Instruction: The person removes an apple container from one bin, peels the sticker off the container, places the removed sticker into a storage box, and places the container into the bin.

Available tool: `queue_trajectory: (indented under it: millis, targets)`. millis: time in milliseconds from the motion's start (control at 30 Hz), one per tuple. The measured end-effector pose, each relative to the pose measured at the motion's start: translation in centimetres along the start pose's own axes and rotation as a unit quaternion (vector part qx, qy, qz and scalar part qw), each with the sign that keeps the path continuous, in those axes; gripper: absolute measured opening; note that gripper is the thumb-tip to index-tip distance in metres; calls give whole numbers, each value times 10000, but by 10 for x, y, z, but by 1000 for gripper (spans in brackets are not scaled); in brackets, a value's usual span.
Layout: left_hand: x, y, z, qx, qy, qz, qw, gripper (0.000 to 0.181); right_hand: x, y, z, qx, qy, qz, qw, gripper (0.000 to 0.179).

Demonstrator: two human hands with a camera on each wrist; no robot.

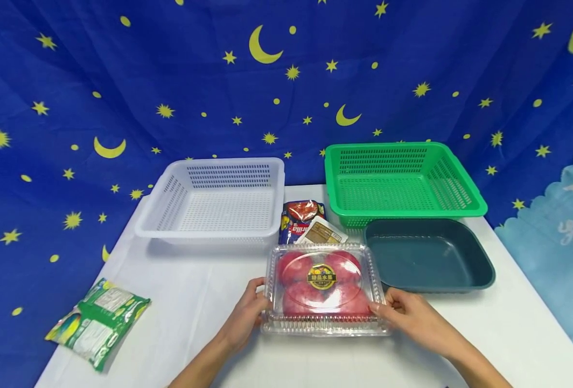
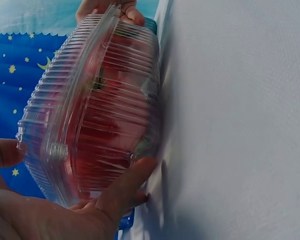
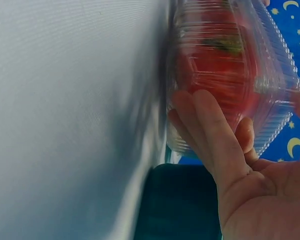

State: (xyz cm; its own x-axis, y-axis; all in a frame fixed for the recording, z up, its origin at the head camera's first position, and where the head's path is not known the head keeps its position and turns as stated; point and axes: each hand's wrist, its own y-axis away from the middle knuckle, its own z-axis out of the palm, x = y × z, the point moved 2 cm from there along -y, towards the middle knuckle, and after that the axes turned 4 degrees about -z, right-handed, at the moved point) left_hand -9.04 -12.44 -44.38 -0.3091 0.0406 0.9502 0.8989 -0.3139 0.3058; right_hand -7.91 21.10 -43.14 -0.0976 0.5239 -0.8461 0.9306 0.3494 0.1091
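A clear plastic clamshell box [image 1: 322,288] of round red fruit, with a black and gold label on its lid, is at the front middle of the table. My left hand [image 1: 245,312] grips its left side, thumb near the lid's rim and fingers along the lower wall, as the left wrist view shows. The right hand [image 1: 412,319] holds the opposite side, thumb on the rim and fingers against the lower wall [image 3: 205,120]. Inside the box, red fruit [image 2: 107,115] shows through the ribbed side. Its underside is close to the tabletop; whether they touch I cannot tell.
Behind the box lie a blue packet [image 1: 293,215] and a small pale-edged pack [image 1: 322,231]. A white basket [image 1: 209,237] stands back left, a green basket [image 1: 407,207] back right, a dark teal tub [image 1: 432,280] before it. A green snack bag [image 1: 97,323] lies far left.
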Motion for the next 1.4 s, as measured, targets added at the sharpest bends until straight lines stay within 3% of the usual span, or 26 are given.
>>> queue_trajectory:
  millis: [267,467,667,767,933,1067,1300,1400]
  targets:
    - [-1,4,-1,148,-116,-47,9998,59,2,1,3,-5,276,-314,9991,31]
    - [-1,7,0,189,-78,-167,9997,59,0,6,3,-399,218,-553,9974,22]
    - [-2,5,1,315,-497,-133,9982,61,-4,10,-1,-620,743,-686,9929,22]
    - [-3,4,1,531,-795,-21,9954,67,-6,9,-4,-612,1077,-678,9900,23]
    - [-2,-2,0,950,-1160,289,9883,75,-15,8,-9,-474,1823,-489,9809,28]
    - [0,-6,1,1068,-1287,426,9850,78,-24,5,-18,-313,2248,-270,9735,35]
    - [2,-23,0,1032,-766,557,9901,78,-39,-8,-35,439,2370,-353,9699,34]
    - [2,-34,-2,1053,-369,618,9918,75,-40,-14,-35,527,2331,-414,9702,32]
